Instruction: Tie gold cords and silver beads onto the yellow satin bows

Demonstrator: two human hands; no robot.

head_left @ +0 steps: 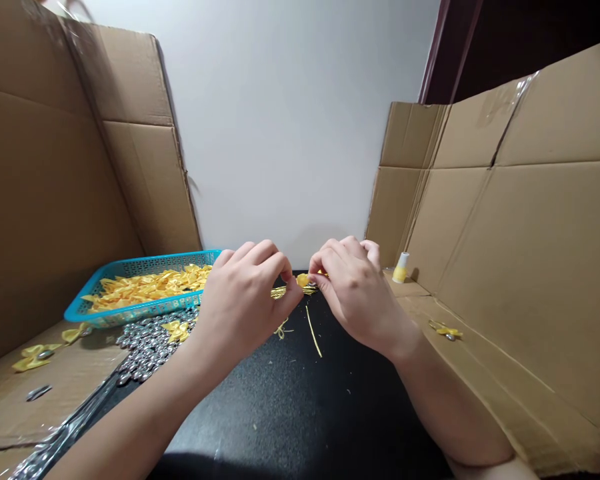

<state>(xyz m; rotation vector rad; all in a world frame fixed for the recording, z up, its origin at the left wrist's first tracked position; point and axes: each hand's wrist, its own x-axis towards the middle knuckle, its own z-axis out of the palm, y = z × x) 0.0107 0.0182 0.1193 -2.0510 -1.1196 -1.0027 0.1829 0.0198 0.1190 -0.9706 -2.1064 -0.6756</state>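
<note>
Above the black tabletop, a small yellow ribbon bow (304, 280) spans the narrow gap between my two hands. My left hand (250, 287) is closed, thumb and forefinger pinched at the bow's left edge. From the other side, my right hand (353, 287) pinches it with thumb and fingertips, hiding much of it. Behind and below lies a bundle of thin yellow-gold ties (279, 292), partly covered by my left fingers. A single yellow tie (313, 331) and a looped yellow cord (281, 329) rest on the table in front.
A blue basket (145, 313) full of yellow bows stands left. Silver oval beads (153, 343) are heaped before it, with loose bows (34, 357) nearby. To the right are a white-and-yellow bottle (401, 268) and a finished-looking bow (447, 331). Cardboard walls (520, 253) flank the table (280, 413).
</note>
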